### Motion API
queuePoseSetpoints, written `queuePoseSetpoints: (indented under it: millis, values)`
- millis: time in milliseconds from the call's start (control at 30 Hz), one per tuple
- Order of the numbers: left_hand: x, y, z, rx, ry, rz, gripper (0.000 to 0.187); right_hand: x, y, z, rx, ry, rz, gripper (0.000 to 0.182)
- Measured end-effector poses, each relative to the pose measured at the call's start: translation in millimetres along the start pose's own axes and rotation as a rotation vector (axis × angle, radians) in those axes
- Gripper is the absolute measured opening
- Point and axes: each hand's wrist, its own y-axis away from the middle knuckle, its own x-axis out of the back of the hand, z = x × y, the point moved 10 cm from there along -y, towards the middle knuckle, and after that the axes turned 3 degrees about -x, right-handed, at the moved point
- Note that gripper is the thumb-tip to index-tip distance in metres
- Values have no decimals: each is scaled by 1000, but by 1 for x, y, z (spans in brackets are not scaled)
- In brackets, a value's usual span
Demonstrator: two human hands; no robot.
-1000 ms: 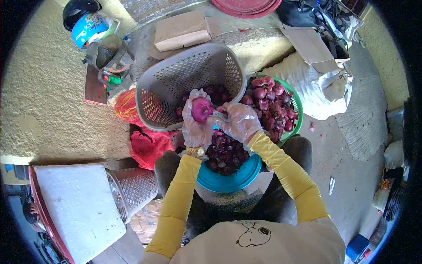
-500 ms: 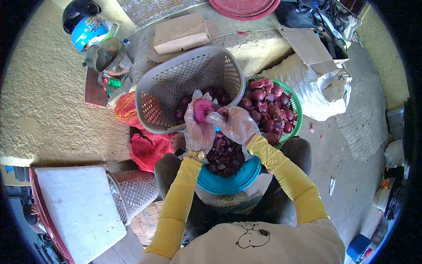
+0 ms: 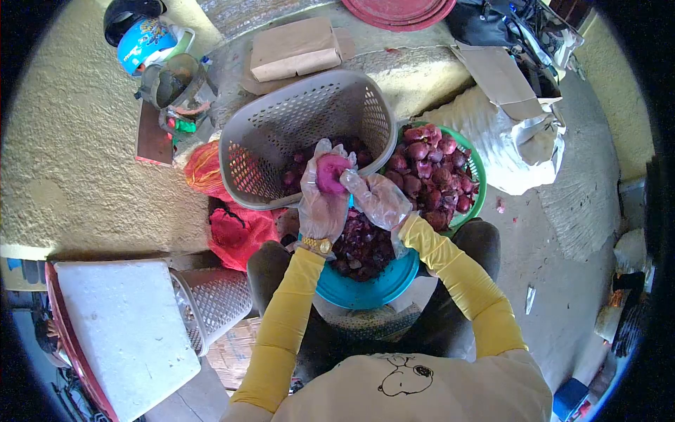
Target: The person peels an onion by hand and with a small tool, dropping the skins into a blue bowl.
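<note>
Clear plastic gloves cover both hands. My left hand is wrapped round a bright purple-pink onion, held above the near edge of the grey perforated basket. My right hand is closed at the onion's right side, its fingertips touching it; whether they pinch a blade or a bit of skin is hidden. Below the hands, dark onion skins lie in a blue basin. Several red onions fill the green basket to the right. More onions sit deep in the grey basket.
A white sack and open cardboard box stand at the right back. Red net bags lie left of the basket. A white board and a second perforated basket are at the lower left. Flat cardboard lies behind.
The peeled-looking onion has turned in my left hand and shifted slightly right. My right fingers have drawn in against its side. The whole view has shifted slightly.
</note>
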Motion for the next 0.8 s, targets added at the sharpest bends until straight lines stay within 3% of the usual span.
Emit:
queuePoseSetpoints:
  millis: [33,100,267,333,367,533,633,733,800]
  values:
    - [1,0,1,-1,-1,1,44,0,2,0,0,-1,-1,54]
    - [2,0,2,37,-14,15,48,2,11,-31,271,142,29,52]
    - [12,2,28,5,-177,7,53,-14,18,-19,176,381,-288,48]
    - [19,-1,36,-26,-133,-17,54,-24,25,-18,265,923,-338,53]
    - [26,-2,38,8,-82,-24,56,-29,25,-10,308,978,-318,60]
    - [29,9,35,188,-140,17,55,-45,31,37,323,1090,-293,68]
    - [38,11,31,248,-215,39,56,-49,27,39,506,876,-170,72]
    - [40,14,28,287,-253,76,56,-50,27,30,388,915,-294,66]
    - [43,14,27,302,-255,95,56,-48,29,29,305,1149,-346,59]
